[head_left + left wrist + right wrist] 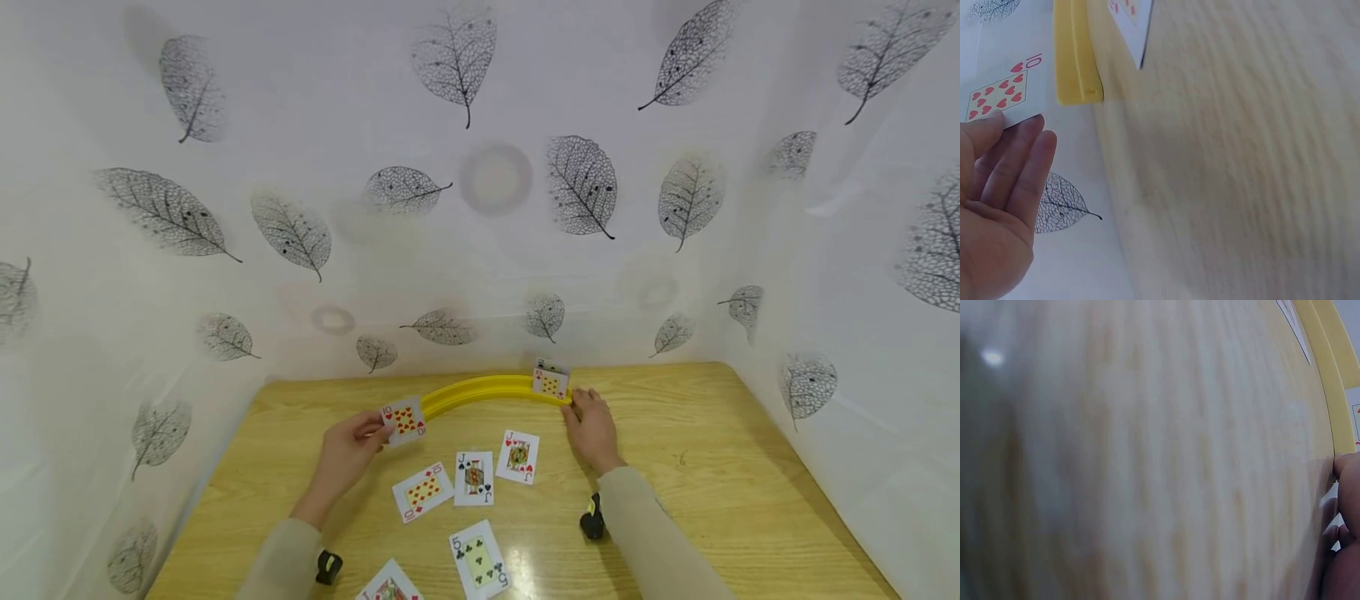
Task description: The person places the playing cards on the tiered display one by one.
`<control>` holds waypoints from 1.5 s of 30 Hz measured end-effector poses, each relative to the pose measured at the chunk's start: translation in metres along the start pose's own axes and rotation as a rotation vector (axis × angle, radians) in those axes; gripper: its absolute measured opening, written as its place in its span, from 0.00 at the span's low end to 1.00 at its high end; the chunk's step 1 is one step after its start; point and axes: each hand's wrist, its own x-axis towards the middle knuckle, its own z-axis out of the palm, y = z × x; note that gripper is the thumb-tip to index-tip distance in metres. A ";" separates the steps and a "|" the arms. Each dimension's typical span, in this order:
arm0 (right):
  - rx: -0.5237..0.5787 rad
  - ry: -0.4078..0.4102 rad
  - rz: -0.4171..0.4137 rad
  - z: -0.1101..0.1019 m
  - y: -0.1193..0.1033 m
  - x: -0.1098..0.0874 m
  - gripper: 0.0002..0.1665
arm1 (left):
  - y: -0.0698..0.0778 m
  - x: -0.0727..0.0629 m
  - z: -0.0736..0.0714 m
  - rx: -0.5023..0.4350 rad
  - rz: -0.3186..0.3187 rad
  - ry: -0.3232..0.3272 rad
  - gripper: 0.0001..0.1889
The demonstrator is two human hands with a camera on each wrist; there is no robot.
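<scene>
Bordering the wooden table (pixel 697 467), leaf-printed sheeting (pixel 495 267) backs left hand (pixel 349 448) pinching card (pixel 406 421), right hand (pixel 596 429) gripping rack (pixel 480 389).

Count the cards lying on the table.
5: ten of diamonds, jack of spades, jack of hearts in front of the yellow rack; a club card nearer; a face card cut by the bottom edge. More may lie out of frame.
</scene>
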 end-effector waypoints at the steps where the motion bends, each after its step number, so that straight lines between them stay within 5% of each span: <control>1: 0.000 0.000 0.002 0.000 0.000 -0.001 0.32 | 0.001 0.002 0.003 -0.006 0.003 -0.001 0.09; 35: -0.007 0.010 -0.006 -0.001 -0.002 0.000 0.31 | 0.038 0.065 0.088 0.056 0.161 0.047 0.05; 45: -0.008 0.011 0.001 0.000 -0.003 -0.002 0.32 | 0.052 0.077 0.108 0.079 0.121 -0.010 0.06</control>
